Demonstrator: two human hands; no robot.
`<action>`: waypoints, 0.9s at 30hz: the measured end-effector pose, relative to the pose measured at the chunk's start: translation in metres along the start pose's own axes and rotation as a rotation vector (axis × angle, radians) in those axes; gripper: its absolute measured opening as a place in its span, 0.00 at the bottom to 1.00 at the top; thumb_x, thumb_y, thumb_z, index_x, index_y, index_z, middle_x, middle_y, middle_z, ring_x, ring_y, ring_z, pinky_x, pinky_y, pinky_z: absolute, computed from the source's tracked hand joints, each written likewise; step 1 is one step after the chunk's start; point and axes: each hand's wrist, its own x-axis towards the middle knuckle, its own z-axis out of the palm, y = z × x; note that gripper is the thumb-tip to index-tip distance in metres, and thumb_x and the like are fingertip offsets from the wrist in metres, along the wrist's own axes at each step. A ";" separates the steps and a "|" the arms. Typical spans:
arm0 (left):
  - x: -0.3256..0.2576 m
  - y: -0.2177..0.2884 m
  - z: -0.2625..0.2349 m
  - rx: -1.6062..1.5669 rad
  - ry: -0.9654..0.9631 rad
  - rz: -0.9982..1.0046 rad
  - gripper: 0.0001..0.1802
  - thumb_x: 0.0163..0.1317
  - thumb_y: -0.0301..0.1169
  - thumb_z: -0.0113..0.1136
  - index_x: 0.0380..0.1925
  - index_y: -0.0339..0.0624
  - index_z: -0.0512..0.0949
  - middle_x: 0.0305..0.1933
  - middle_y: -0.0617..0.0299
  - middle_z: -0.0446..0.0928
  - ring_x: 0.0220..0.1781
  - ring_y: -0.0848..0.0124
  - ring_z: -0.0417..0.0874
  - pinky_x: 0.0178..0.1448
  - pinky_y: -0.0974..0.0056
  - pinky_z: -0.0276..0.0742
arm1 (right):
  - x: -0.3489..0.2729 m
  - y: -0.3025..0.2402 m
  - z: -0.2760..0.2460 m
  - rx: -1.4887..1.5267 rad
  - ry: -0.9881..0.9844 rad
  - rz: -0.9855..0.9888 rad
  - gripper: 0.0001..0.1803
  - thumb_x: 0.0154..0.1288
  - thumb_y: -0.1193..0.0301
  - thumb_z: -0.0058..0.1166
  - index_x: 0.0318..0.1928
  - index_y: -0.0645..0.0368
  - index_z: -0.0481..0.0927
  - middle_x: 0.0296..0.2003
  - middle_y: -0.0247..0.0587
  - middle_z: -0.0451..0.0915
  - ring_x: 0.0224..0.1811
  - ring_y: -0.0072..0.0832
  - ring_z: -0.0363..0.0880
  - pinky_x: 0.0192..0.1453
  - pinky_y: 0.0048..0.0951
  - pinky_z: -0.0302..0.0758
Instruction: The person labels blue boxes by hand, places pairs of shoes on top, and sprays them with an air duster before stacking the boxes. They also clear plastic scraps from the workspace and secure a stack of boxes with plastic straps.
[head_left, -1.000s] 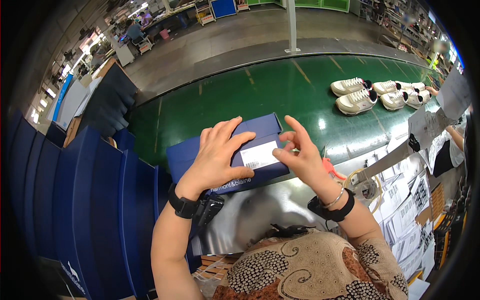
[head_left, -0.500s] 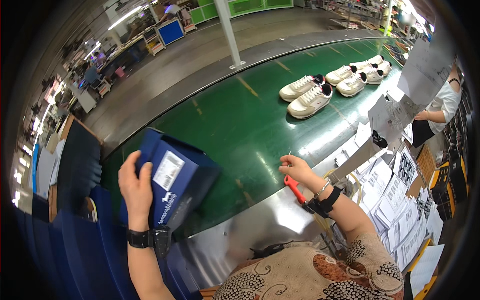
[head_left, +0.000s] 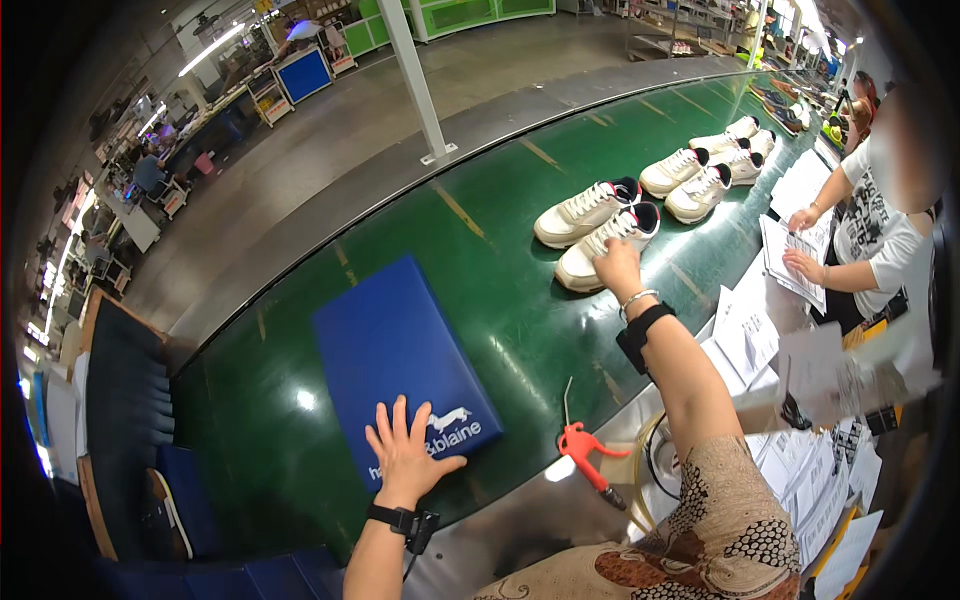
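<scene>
Running across the whole view is the green belt (head_left: 420,250), its far end bending out of sight at the upper right. On it, near me, lies the blue box (head_left: 400,360), lid up, flat. My left hand (head_left: 405,455) rests spread wide on the box's near corner, fingers splayed, palm down, gripping nothing. My right hand (head_left: 617,268) is stretched out to the nearest shoe (head_left: 605,250), touching its side; I cannot tell from this angle whether the fingers have closed on it, as they are hidden behind the back of my hand. Its mate (head_left: 585,210) sits just beyond, with more pale shoes farther up, small and blurred. A red air gun (head_left: 585,450) lies at the belt's near edge, its hose cut off below.
</scene>
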 end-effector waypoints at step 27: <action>0.028 0.015 0.020 -0.056 -0.115 -0.155 0.53 0.36 0.61 0.66 0.62 0.48 0.60 0.69 0.48 0.46 0.72 0.44 0.37 0.65 0.33 0.33 | 0.099 0.027 -0.006 0.286 -0.199 0.128 0.09 0.43 0.68 0.56 0.28 0.55 0.74 0.28 0.42 0.79 0.35 0.37 0.77 0.42 0.33 0.71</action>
